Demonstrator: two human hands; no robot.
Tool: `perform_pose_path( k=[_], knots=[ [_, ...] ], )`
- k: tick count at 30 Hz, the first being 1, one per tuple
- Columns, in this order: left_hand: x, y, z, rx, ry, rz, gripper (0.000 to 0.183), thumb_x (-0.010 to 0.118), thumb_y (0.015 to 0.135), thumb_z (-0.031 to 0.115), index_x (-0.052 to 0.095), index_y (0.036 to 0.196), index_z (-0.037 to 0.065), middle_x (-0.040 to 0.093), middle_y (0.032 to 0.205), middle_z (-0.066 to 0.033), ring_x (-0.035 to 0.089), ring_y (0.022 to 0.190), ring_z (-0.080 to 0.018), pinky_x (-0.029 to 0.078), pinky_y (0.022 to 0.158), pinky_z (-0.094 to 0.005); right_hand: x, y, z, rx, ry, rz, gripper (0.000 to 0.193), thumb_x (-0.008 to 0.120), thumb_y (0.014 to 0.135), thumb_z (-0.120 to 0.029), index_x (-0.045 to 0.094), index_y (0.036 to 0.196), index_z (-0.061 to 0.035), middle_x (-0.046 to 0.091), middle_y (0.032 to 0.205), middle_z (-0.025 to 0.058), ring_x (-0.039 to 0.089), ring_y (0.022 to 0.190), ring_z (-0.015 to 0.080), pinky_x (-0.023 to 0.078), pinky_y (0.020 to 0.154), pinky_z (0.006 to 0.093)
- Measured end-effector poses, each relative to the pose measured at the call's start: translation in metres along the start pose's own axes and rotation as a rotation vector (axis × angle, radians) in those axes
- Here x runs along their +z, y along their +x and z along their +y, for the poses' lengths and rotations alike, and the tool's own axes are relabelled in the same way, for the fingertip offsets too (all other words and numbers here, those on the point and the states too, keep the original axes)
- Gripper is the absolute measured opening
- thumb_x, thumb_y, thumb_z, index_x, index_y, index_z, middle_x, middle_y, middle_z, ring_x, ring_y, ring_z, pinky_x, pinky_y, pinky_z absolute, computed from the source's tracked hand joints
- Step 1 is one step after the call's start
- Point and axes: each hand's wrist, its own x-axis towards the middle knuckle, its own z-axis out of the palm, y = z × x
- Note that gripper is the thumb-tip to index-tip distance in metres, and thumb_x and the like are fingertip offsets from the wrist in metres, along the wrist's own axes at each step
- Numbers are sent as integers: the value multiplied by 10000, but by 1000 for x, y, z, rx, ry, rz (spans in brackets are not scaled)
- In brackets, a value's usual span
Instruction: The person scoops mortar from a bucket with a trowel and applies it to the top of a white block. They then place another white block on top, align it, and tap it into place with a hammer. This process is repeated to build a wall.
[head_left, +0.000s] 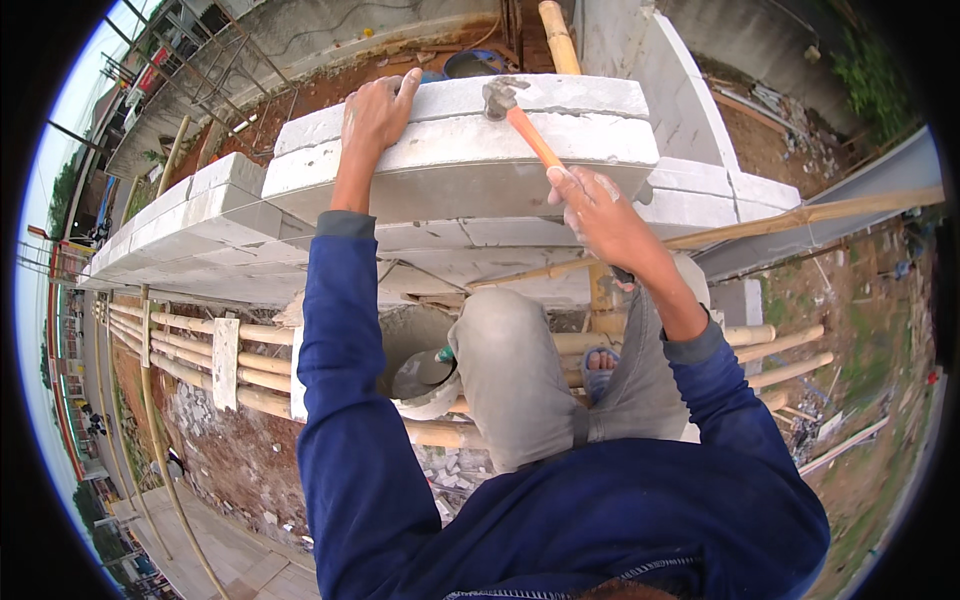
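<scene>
A long white building block (470, 150) lies on top of a wall of similar blocks, with a rough grey line running lengthwise along it. My left hand (378, 115) grips the block near its left end, its fingers bent over the far edge and partly hidden. In my right hand (598, 212) is a hammer (535, 138), held by its orange handle. The hammer's grey metal head (502, 97) is at the block's top, right of the middle; whether it touches cannot be told. Below the wall, left of my knee, a mortar-stained bucket (425, 405) holds a green-handled tool.
Bamboo poles (255, 368) form a platform beneath me, with rubble-strewn ground below. One slippered foot (600, 365) shows on it. A wooden batten (820, 213) slants at the right beside a grey sheet (880, 240). The block wall (180, 220) runs off left; another wall (690, 90) rises at the far right.
</scene>
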Motion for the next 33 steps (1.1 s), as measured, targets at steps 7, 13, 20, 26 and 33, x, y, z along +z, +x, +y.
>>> perform_pose_path(
  k=[7,13,20,26,33],
  knots=[
    [0,-2,-8,-52,-11,-40,756,441,1070,655,784,1261,9,747,1231,-293,693,1190,-473,507,1065,-511,13,-13,-25,15,-103,1,469,420,1181,-365,588,1101,65,616,847,231,576,799,411,479,779,501],
    [-5,0,-2,-86,26,-55,734,433,1077,641,793,1225,20,754,1183,-293,695,1158,-481,510,1041,-519,26,-9,-10,-14,-61,-58,407,414,1186,-299,585,1109,63,602,889,260,567,750,447,469,754,526],
    [1,3,1,-18,16,-24,711,419,1092,599,810,1095,5,747,1094,-320,703,1066,-494,512,984,-554,61,11,42,-388,-169,173,510,414,1180,-407,580,1016,46,579,768,261,548,707,468,449,685,551],
    [6,3,-3,-66,18,4,720,423,1081,631,801,1210,32,740,1168,-324,693,1162,-484,510,1030,-530,27,-29,9,-100,-118,175,447,427,1184,-345,609,1166,63,619,911,202,582,813,373,502,812,493],
    [3,5,-1,-61,22,-17,734,409,1079,637,799,1208,29,741,1167,-329,698,1154,-483,512,1013,-540,-14,-34,52,-128,20,238,428,502,1162,-392,626,1070,7,543,778,51,511,622,151,447,587,333]
  ],
)
